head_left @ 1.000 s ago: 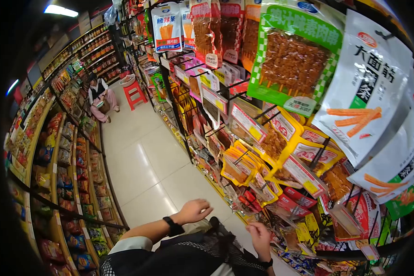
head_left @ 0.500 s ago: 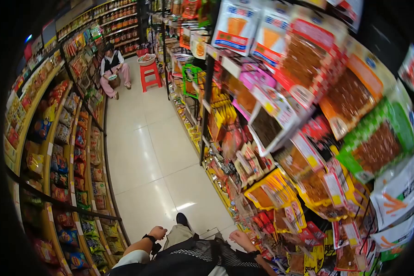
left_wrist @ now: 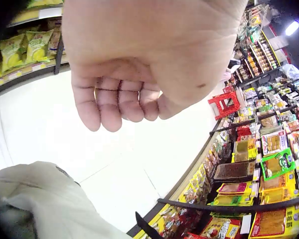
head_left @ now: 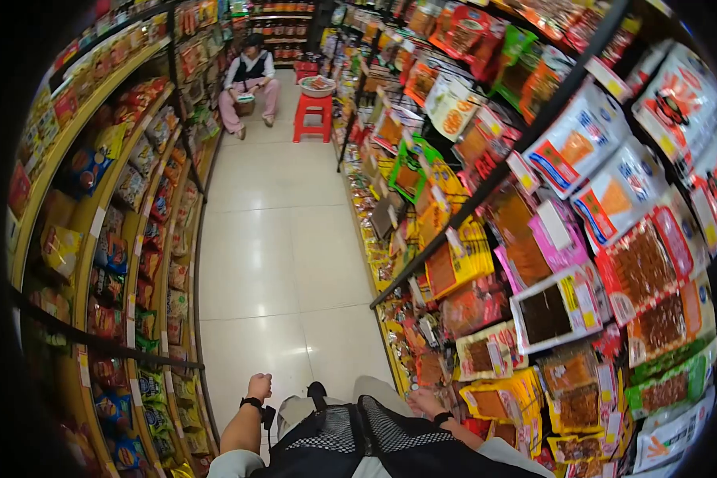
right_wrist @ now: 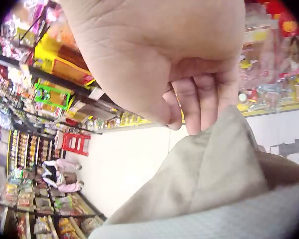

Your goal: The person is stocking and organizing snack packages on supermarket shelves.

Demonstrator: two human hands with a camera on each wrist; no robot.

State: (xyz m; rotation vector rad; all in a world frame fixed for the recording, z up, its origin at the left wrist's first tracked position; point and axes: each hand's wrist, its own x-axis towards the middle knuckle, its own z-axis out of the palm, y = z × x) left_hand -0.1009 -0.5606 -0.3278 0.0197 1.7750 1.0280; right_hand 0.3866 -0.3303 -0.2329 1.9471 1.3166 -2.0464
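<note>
Large pale tiles with thin joints make up the floor [head_left: 251, 263], which catches soft, glossy reflections of light. It runs as a narrow aisle between stocked shop furniture. On the left, tiered shelves [head_left: 97, 223] with yellowish edges curve through the wide lens. On the right stands a display rack [head_left: 494, 177] with black metal bars, fitted with price tags [head_left: 523, 171]. Toward the far end, a red stool [head_left: 312, 119] carries a pale bowl [head_left: 317, 92]; beyond it rise shelves of jars [head_left: 283, 30]. A bright white lamp [left_wrist: 292, 28] glows overhead in the left wrist view.
</note>
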